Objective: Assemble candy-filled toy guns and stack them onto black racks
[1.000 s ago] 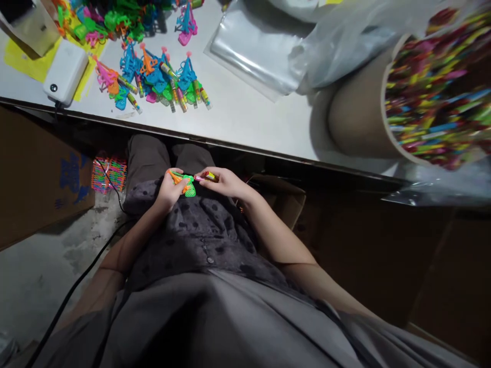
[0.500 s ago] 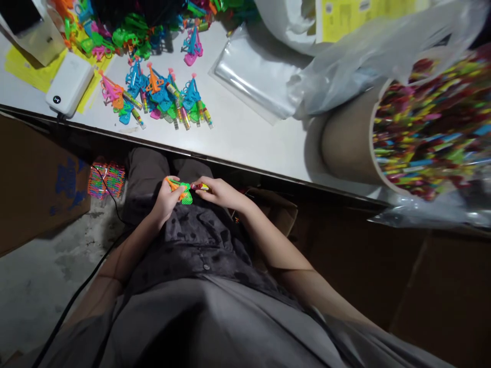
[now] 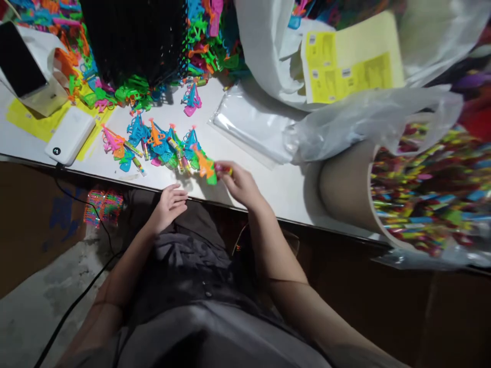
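Note:
My right hand [image 3: 240, 184] is closed on the tube end of an orange and green plastic toy [image 3: 204, 166], held over the table's front edge. The tube looks small and clear, with coloured bits inside, partly hidden by my fingers. My left hand [image 3: 171, 207] holds nothing, its fingers stretched and apart, at the table edge above my lap. Just left of the held toy lies a row of similar toys [image 3: 156, 138] in blue, pink, orange and green, with filled tubes attached. A single blue and pink toy [image 3: 192, 99] lies behind them.
A tipped tub [image 3: 347, 191] full of colourful tubes [image 3: 429, 199] lies at right. Clear plastic bags [image 3: 249, 128] and a yellow label sheet [image 3: 322, 66] are behind. At left are a white power bank [image 3: 71, 135], a phone [image 3: 21, 61] and a black cable [image 3: 76, 301].
My right hand has carried the toy from my lap up over the table edge. My left hand has let go of it and opened. The view has tilted up.

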### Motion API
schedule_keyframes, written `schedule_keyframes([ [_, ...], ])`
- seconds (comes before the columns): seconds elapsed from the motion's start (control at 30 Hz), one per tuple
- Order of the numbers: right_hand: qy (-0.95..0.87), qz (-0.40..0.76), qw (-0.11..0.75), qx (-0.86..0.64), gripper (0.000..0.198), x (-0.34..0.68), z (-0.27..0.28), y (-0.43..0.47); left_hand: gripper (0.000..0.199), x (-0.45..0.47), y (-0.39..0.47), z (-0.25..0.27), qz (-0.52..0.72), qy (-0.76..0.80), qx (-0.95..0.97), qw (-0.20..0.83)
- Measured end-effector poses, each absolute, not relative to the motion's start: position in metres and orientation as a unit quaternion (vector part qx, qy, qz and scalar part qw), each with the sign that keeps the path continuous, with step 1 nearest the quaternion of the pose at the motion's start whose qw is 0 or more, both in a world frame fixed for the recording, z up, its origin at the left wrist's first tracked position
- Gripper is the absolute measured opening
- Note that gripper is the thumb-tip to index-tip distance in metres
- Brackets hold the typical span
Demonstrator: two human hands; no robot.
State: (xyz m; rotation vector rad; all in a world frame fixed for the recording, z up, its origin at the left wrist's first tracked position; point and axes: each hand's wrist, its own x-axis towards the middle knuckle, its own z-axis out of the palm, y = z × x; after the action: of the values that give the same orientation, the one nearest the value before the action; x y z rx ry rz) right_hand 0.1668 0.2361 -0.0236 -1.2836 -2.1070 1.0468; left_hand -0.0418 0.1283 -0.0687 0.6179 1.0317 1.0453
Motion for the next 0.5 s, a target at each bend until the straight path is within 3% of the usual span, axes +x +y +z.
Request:
schedule_keyframes([
  [0.1,-0.754,0.303,0.277,-0.513,0.03,0.157,-0.04,0.277,0.049,-0.061,0.127,-0.097,0.382,0.48,0.288,0.736],
  [0.27,-0.837,0.256,0.218,-0.431,0.035,0.138,-0.056,0.335,0.04,-0.086,0.116,-0.126,0.347,0.427,0.18,0.815],
  [0.37,-0.875,0.236,0.193,-0.377,0.044,0.13,-0.062,0.386,0.046,-0.085,0.119,-0.129,0.338,0.327,0.127,0.873],
  [0.5,-0.91,0.242,0.142,-0.305,0.041,0.116,-0.08,0.447,0.051,-0.065,0.126,-0.133,0.196,0.244,0.199,0.929],
])
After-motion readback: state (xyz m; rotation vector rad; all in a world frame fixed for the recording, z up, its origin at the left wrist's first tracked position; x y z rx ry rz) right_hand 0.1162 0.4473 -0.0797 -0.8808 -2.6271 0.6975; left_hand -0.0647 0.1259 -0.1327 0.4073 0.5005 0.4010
